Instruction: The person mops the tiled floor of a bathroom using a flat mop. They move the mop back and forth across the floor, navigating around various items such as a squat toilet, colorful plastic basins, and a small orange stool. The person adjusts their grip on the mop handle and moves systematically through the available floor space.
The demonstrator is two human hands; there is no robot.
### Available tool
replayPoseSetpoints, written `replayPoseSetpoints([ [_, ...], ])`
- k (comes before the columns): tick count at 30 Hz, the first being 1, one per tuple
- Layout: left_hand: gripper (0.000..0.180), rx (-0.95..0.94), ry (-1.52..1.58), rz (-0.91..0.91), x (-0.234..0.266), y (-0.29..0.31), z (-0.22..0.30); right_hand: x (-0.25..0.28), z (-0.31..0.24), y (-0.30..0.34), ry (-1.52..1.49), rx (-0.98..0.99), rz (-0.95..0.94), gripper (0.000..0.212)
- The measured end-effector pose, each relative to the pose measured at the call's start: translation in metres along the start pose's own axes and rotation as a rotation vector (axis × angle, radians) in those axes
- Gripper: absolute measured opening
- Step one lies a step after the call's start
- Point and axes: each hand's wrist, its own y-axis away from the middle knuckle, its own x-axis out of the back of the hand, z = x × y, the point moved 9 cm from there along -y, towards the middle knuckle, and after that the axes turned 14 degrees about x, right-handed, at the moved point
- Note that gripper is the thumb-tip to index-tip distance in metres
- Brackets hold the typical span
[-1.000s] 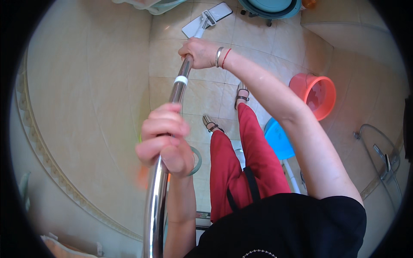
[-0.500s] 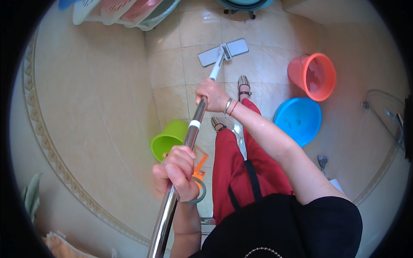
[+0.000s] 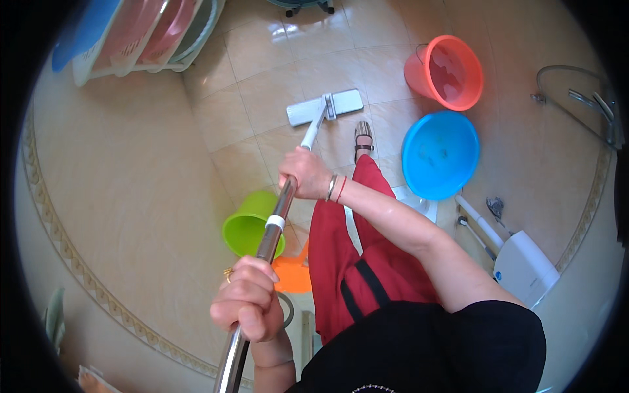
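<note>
A flat mop with a shiny metal pole (image 3: 268, 247) slants up from the lower edge, and both my hands grip it. Lower on the pole, my left hand (image 3: 247, 300) is closed round the metal, a ring on one finger. Farther up, just below the white neck, my right hand (image 3: 306, 173) is wrapped round it. The pale rectangular mop head (image 3: 346, 102) lies flat on the tiled floor (image 3: 262, 95), just ahead of my striped shoe (image 3: 363, 135). Beside the pole, to its left, a green bucket (image 3: 252, 219) stands near an orange plastic thing (image 3: 293, 275), partly hidden.
On the right are a red bucket (image 3: 473, 72) with liquid in it, a blue basin (image 3: 440, 155) and a white cistern (image 3: 526, 270) with a pipe. A shower hose (image 3: 570, 68) hangs at the right wall. A rack of basins (image 3: 141, 64) stands far left.
The mop head has come back toward me, closer to my shoe, with both hands still round the pole. The view has shifted and turned, showing more of the cistern; one shoe is now hidden.
</note>
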Motion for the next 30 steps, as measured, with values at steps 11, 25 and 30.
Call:
replayPoseSetpoints([
  [11, 0.03, -0.087, 0.022, -0.148, -0.15, -0.127, -0.095, 0.199, 0.177, -0.024, 0.299, 0.044, 0.148, 0.013],
  [25, 0.03, 0.02, -0.065, -0.189, -0.242, -0.165, -0.128, 0.286, 0.309, -0.001, 0.376, -0.149, 0.278, 0.011],
  [30, 0.031, 0.061, -0.13, -0.18, -0.209, -0.129, -0.096, 0.24, 0.255, 0.012, 0.321, -0.123, 0.346, 0.014],
])
